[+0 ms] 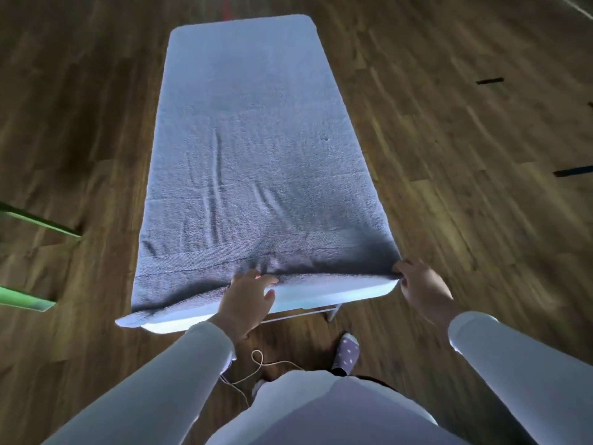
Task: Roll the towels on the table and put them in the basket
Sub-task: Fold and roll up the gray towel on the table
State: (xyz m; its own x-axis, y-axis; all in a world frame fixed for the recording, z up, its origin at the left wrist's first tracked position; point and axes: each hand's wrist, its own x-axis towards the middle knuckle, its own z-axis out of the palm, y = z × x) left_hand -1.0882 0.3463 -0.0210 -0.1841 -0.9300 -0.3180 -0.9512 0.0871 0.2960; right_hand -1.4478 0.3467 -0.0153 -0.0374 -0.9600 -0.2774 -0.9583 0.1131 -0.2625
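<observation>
A long grey-blue towel lies spread flat over almost the whole white table, reaching from its near edge to its far end. My left hand grips the towel's near hem around the middle, fingers over the cloth and thumb beneath. My right hand pinches the near right corner of the towel at the table's edge. The hem is slightly lifted and bunched between my hands. No basket is in view.
Wooden floor surrounds the table. Green legs of some furniture show at the left edge. Dark tape marks lie on the floor at right. A thin cord lies by my slippered foot.
</observation>
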